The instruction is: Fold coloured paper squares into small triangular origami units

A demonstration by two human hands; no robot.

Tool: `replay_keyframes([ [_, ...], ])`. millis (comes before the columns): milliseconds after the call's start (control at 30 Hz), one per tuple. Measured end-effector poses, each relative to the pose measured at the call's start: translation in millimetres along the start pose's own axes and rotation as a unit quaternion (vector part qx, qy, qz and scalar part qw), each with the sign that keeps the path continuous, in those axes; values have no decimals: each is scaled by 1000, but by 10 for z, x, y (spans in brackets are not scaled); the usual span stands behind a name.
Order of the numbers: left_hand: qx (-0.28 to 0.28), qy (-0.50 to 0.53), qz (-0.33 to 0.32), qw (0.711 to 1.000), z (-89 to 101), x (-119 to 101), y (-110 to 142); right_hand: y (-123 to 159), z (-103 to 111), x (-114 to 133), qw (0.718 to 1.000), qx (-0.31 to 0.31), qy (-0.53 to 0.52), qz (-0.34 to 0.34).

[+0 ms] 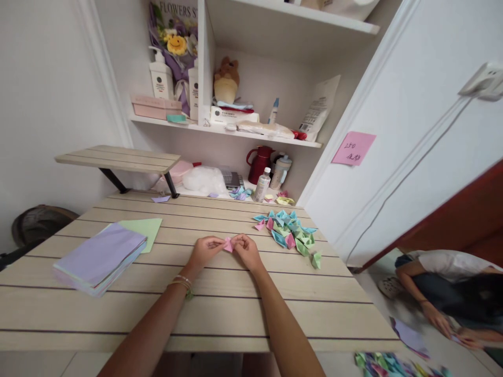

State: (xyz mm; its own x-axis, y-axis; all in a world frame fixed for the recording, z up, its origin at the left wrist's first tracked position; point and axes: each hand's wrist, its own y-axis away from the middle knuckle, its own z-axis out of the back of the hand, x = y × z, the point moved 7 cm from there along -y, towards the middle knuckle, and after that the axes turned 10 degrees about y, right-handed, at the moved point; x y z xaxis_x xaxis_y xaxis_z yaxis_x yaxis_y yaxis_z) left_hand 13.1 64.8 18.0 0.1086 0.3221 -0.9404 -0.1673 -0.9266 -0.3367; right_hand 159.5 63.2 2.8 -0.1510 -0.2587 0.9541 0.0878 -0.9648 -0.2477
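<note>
1. The slatted table (223,290) carried a stack of coloured paper (102,251) and a heap of folded paper pieces (290,241).
2. The shelf (236,133) held a pink box (155,108).
3. The floor (381,298) bore colourful folded shapes (381,364).

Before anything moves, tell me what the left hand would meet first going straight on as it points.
Beyond the pink paper at its fingers, the left hand would probably meet the right hand first, just across the paper, though depth is hard to judge here.

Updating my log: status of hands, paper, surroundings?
Left hand, right hand: both pinching pink paper. Paper stack left, folded pieces right, neither in the way.
</note>
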Motion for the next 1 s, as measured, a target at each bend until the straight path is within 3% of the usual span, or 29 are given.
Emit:
replay_keyframes([
  [267, -7, 18, 0, 1000, 9, 18, -26, -2, -44, 1, 999, 6, 37, 31],
  [667, 72, -156, -103, 980, -85, -255, 15, 92, 23, 317, 961, -31, 240, 137],
  [800, 38, -150, -87, 984, -22, -214, -2, 87, 36, 310, 965, -49, 229, 121],
  [933, -47, -76, -49, 995, 134, -78, -34, 57, 105, 230, 977, -85, 181, 74],
  [1000, -57, -49, -27, 997, 155, -5, -47, 44, 116, 187, 981, -85, 164, 57],
])
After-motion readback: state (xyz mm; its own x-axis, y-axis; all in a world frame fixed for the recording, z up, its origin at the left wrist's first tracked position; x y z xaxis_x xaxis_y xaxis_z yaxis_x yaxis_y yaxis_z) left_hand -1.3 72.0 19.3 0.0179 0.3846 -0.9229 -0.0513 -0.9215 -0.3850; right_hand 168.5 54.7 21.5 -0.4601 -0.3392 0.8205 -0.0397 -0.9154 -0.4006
